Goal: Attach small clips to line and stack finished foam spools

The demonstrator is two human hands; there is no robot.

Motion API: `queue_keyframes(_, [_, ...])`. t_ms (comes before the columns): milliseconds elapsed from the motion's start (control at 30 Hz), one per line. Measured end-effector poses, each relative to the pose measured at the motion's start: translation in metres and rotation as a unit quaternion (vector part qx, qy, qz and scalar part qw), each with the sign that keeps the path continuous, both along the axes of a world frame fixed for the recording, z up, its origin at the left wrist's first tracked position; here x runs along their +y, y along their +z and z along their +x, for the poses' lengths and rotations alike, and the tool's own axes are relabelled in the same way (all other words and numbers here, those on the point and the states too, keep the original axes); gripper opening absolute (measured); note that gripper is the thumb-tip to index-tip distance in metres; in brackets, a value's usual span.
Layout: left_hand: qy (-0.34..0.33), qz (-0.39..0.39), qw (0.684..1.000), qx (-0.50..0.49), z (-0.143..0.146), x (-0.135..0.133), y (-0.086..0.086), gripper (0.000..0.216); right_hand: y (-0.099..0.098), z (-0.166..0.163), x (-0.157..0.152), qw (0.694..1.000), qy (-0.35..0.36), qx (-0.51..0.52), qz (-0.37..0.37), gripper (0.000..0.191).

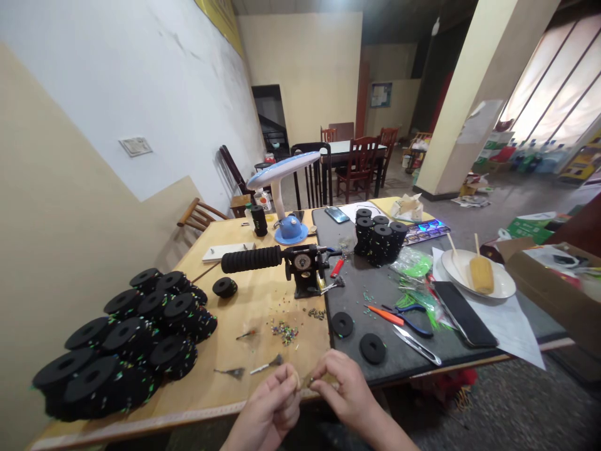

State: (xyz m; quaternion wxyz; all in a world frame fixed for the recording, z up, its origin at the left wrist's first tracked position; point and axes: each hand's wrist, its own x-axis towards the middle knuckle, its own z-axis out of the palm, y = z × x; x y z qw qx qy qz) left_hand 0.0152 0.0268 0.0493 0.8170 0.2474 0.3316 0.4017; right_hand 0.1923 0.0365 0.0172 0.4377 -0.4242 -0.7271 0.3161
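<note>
At the table's front edge my left hand (277,399) and my right hand (345,383) are close together, each closed in a pinch. Between the fingertips is something thin and small that I cannot make out. Just beyond the left hand lie a white stick with a dark bristly end (267,364) and a grey tuft (230,373). A heap of tiny coloured beads (285,332) and several small dark pieces (316,313) are farther in. Two black foam rings (373,348) lie flat beyond the right hand, apart from it.
Stacks of black foam spools (117,338) fill the left side; more spools (381,235) stand at the back. A black device with a ribbed handle (253,259) and a blue lamp (291,230) stand mid-table. Orange-tipped pliers (387,315), a black phone (464,313) and a plate (504,285) lie right.
</note>
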Motion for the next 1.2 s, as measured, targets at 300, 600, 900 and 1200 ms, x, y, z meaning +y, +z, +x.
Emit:
queue_keyframes(300, [-0.019, -0.002, 1.000, 0.005, 0.001, 0.000, -0.001, 0.036, 0.003, 0.003, -0.001, 1.000, 0.016, 0.002, -0.011, 0.009])
queue_keyframes(600, [-0.007, 0.003, 1.000, 0.023, 0.003, -0.002, -0.001, 0.037, 0.018, -0.007, 0.000, 0.999, 0.029, 0.031, 0.004, 0.009])
queue_keyframes(900, [0.005, 0.000, 1.000, 0.019, 0.002, -0.001, -0.004, 0.037, 0.013, -0.007, 0.001, 0.999, 0.026, 0.022, 0.011, 0.010])
queue_keyframes(1200, [-0.001, 0.000, 0.999, 0.038, 0.001, 0.000, -0.005, 0.039, 0.004, -0.006, -0.003, 0.999, 0.019, 0.028, -0.011, 0.013])
